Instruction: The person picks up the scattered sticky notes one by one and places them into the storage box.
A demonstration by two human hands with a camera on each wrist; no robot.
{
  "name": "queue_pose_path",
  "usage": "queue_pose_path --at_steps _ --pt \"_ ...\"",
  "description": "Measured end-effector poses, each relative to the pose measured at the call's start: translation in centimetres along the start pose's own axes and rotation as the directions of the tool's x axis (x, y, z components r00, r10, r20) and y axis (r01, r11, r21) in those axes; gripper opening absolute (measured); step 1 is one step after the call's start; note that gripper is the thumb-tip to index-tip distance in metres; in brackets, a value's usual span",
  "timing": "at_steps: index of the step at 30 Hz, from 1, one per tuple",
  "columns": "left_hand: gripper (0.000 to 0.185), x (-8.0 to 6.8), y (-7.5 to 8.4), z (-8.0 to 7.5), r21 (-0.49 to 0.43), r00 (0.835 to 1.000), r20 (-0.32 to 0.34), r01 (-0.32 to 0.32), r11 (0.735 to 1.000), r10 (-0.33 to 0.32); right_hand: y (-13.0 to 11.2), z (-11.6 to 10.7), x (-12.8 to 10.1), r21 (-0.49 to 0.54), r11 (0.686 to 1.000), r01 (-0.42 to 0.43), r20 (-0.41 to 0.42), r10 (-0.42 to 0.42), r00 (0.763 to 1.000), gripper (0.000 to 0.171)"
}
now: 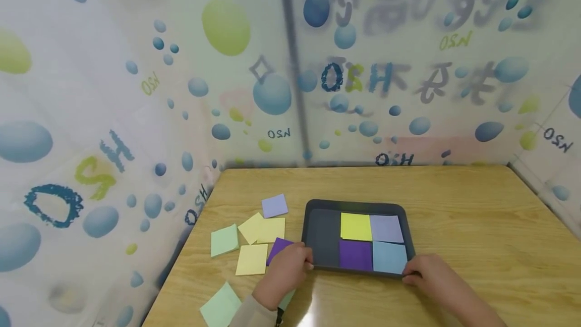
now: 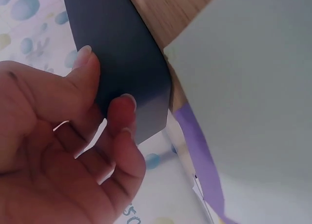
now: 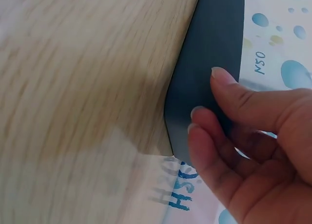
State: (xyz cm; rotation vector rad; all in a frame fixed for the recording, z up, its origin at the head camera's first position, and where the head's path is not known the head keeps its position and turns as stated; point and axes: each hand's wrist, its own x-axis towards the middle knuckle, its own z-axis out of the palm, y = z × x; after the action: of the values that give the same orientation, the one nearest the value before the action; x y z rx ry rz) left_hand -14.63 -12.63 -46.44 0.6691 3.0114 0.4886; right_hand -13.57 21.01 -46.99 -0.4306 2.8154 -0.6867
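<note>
A dark grey tray (image 1: pixel 322 236) lies on the wooden table (image 1: pixel 476 226). It holds a yellow-green square (image 1: pixel 356 226), a lavender one (image 1: pixel 386 228), a purple one (image 1: pixel 356 255) and a light blue one (image 1: pixel 389 257); its left part is bare. My left hand (image 1: pixel 306 262) grips the tray's front left corner. In the left wrist view the thumb and curled fingers of that hand (image 2: pixel 107 80) pinch the tray wall (image 2: pixel 122 38). My right hand (image 1: pixel 410 275) grips the front right corner. The right wrist view has that hand (image 3: pixel 209 94) with thumb and fingers on the tray wall (image 3: pixel 214 33).
Loose paper squares lie left of the tray: lavender (image 1: pixel 274 206), two yellow (image 1: pixel 263 229) (image 1: pixel 251 259), green (image 1: pixel 224 240), purple (image 1: pixel 278 248) partly under my left hand, and another green (image 1: pixel 221 307) near the front edge. Patterned curtain walls (image 1: pixel 136 90) enclose the table.
</note>
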Motion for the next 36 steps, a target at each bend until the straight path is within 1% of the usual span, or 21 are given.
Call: queue_pose_path --at_steps 4,6,7,9,11,12,14,16,19,22,24,26,29,36 --pt "0.009 -0.1 -0.1 -0.5 -0.006 0.999 0.02 -0.024 1.0 0.024 -0.2 0.5 -0.1 -0.033 0.999 0.01 -0.054 -0.012 0.998 0.009" --pt "0.007 -0.1 -0.4 -0.8 -0.027 0.999 0.025 -0.048 0.998 0.049 -0.5 0.7 -0.1 -0.033 0.999 -0.017 -0.069 0.015 0.998 0.01" --pt "0.006 -0.1 -0.6 -1.1 -0.04 0.998 0.027 -0.058 0.998 0.059 -0.6 0.8 -0.1 -0.039 0.999 -0.014 -0.08 0.011 0.997 0.01" --pt "0.004 0.0 -1.0 -1.6 -0.079 0.997 0.022 -0.074 0.994 0.076 -0.8 1.0 -0.1 -0.033 0.999 -0.041 -0.085 0.038 0.996 0.011" --pt "0.007 0.3 -1.5 -2.3 -0.119 0.996 0.015 -0.081 0.99 0.084 -1.0 1.0 -0.1 -0.02 0.997 -0.078 -0.084 0.077 0.994 0.012" --pt "0.009 0.6 -1.9 -2.7 -0.131 0.997 0.01 -0.079 0.988 0.081 -1.0 1.0 -0.1 -0.017 0.996 -0.082 -0.08 0.08 0.994 0.012" --pt "0.012 1.3 -2.6 -3.6 -0.148 0.998 0.004 -0.062 0.987 0.063 -1.2 0.9 -0.1 -0.01 0.995 -0.098 -0.076 0.097 0.992 0.012" --pt "0.013 2.1 -3.7 -4.3 -0.153 1.0 0.007 -0.029 0.988 0.03 -1.2 0.8 -0.1 -0.004 0.995 -0.102 -0.076 0.101 0.992 0.011" --pt "0.015 3.7 -5.4 -5.3 -0.175 0.998 0.036 0.055 0.983 -0.049 -1.3 0.6 -0.2 0.001 0.994 -0.106 -0.081 0.106 0.991 0.011" --pt "0.019 5.2 -7.2 -5.7 -0.188 0.991 0.063 0.126 0.974 -0.116 -1.1 0.6 -0.2 0.0 0.994 -0.108 -0.085 0.108 0.991 0.011" --pt "0.02 6.1 -8.1 -5.8 -0.187 0.986 0.072 0.161 0.969 -0.15 -1.0 0.6 -0.2 -0.003 0.995 -0.102 -0.083 0.102 0.991 0.011" --pt "0.021 6.9 -9.0 -5.7 -0.174 0.984 0.073 0.175 0.969 -0.164 -0.9 0.6 -0.2 -0.001 0.994 -0.105 -0.086 0.105 0.991 0.011" --pt "0.023 7.9 -9.8 -5.4 -0.151 0.98 0.078 0.192 0.97 -0.182 -0.9 0.6 -0.2 0.001 0.995 -0.101 -0.092 0.1 0.991 0.012" --pt "0.028 9.6 -10.6 -5.3 -0.114 0.979 0.064 0.202 0.973 -0.195 -0.8 0.8 -0.2 0.008 0.995 -0.101 -0.111 0.102 0.989 0.013"
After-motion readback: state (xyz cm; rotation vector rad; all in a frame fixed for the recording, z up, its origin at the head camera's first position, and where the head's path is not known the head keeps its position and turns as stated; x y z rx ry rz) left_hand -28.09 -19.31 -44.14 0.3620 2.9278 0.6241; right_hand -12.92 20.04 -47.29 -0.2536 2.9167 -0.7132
